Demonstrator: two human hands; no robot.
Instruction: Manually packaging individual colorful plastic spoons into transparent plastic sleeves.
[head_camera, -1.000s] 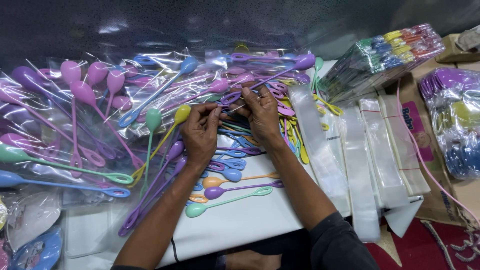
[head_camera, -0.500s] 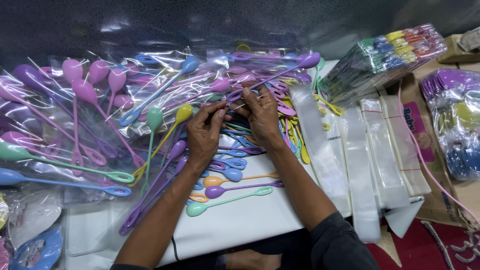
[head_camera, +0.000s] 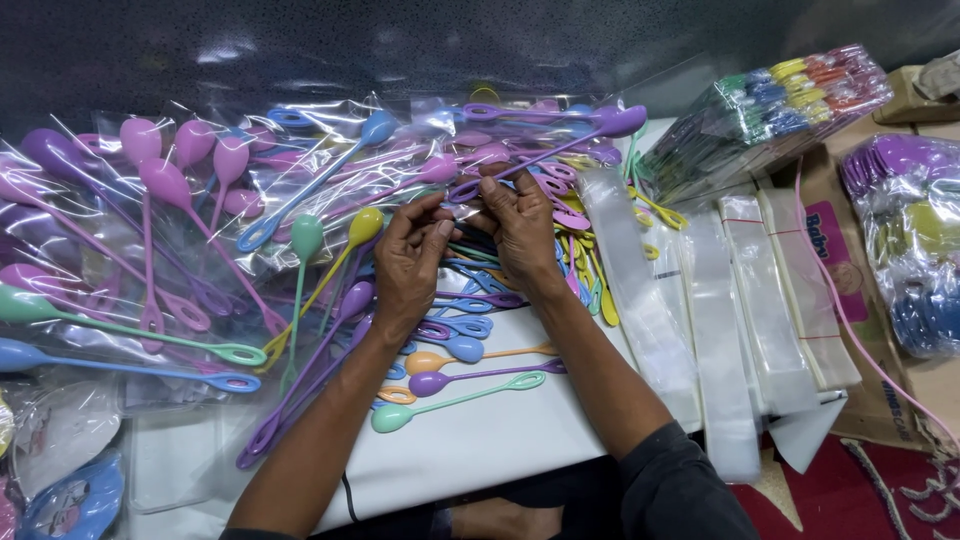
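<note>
Purple long-handled plastic spoon (head_camera: 545, 155) slants away over the pile, its loop end pinched by your right hand (head_camera: 520, 230); your left hand (head_camera: 408, 262) seemingly pinches its clear sleeve (head_camera: 455, 212) open, fingertips meeting for control.

A white table (head_camera: 480, 440) fills the lower middle of the frame, bare only along its near edge. Its left half is covered by clear bags of long-handled plastic spoons (head_camera: 200, 200) in pink, purple, blue and green, while loose spoons (head_camera: 455, 365) are scattered at the centre. Flat stacks of empty clear sleeves (head_camera: 720, 310) are laid along the right side, with a bundle of packed multicoloured spoons (head_camera: 770, 110) at the upper right.
</note>
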